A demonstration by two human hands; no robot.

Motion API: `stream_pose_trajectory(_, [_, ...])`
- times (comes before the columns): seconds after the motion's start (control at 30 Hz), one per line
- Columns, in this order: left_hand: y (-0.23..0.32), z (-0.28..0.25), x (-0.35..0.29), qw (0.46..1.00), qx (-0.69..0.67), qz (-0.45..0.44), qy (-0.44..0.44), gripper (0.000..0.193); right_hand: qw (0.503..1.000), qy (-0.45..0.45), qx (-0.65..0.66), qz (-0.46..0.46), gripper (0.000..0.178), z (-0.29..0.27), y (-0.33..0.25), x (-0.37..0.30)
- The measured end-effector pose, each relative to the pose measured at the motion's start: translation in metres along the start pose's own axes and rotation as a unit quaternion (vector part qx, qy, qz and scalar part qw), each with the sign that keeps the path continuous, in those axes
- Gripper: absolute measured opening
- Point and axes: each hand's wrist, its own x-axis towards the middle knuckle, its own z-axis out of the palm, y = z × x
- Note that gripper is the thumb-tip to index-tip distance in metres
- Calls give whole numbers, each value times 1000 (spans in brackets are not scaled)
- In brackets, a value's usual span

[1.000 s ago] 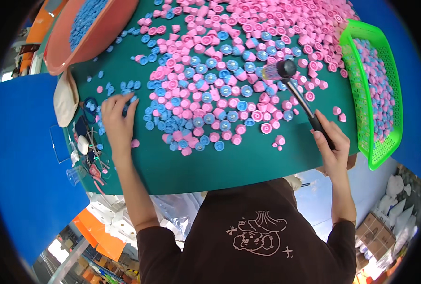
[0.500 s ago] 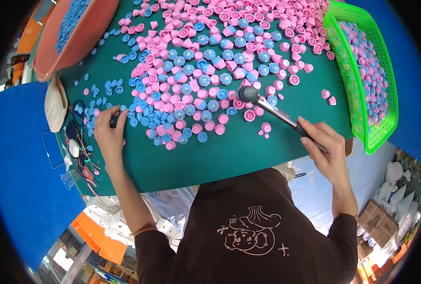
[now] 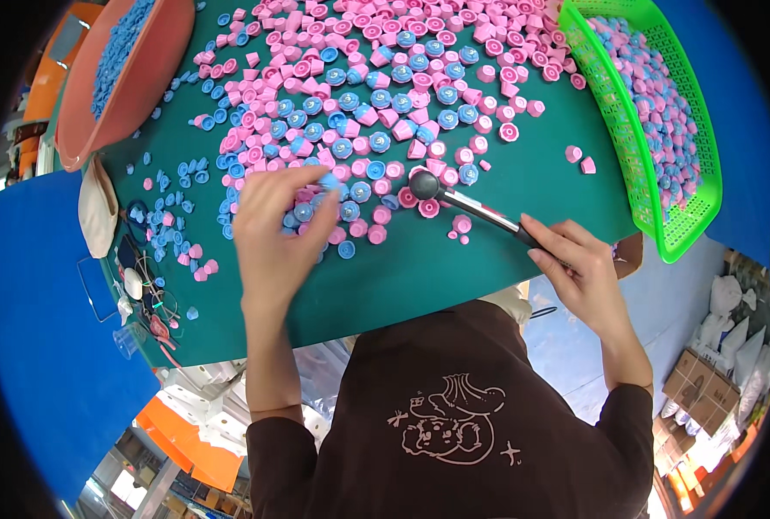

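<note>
Blue cap, one: pinched between left hand's thumb and forefinger, above pink and blue pieces; mallet, one: right hand wrapped round handle, long axis slanting up-left, black head near, right of cap

The left hand pinches; the right hand curls into a grip.

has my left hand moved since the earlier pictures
Yes, to the right: the left hand is now nearer the green basket.
</note>
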Motion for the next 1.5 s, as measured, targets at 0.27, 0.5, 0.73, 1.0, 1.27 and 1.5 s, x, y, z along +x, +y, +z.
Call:
stream_pose_trajectory(0.27, [18,39,-5,985,-3,118,-129,27,994,91,57,28,38,-2,12,-7])
stream_pose_trajectory(0.5, [23,50,-9,987,34,95,-127,24,994,77,76,22,39,4,13,-10])
stream_pose_trajectory(0.73, [20,53,-11,989,18,88,-117,26,997,34,66,21,39,8,10,-12])
stream_pose_trajectory(1.0, [12,37,-13,994,2,64,-89,26,999,37,38,-8,42,13,0,-15])
stream_pose_trajectory(1.27, [-42,-50,-24,982,127,-101,98,17,999,20,11,-38,41,15,-3,-7])
stream_pose_trajectory(1.5, [-142,-67,-9,969,176,-133,114,21,990,108,92,-14,39,32,20,8])
